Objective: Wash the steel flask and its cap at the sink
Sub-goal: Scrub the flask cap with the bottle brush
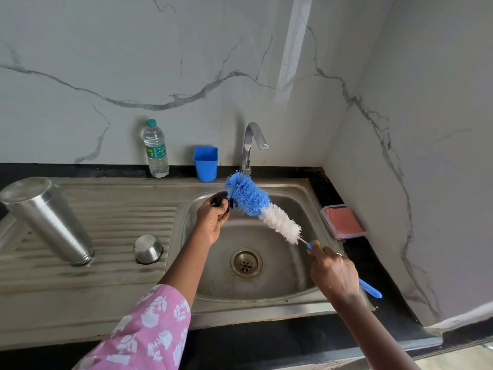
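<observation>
The left hand (212, 218) grips a black cap (221, 200) over the sink (282, 265). The right hand (333, 273) grasps the brush (249, 196) by its handle, bristles against the cap. The steel flask (45, 217) (mouth down) stands on the drainboard (120, 217), near an upturned steel cup (148, 248).

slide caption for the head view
Left hand holds a black cap over the sink; right hand holds a bottle brush against it.
</observation>
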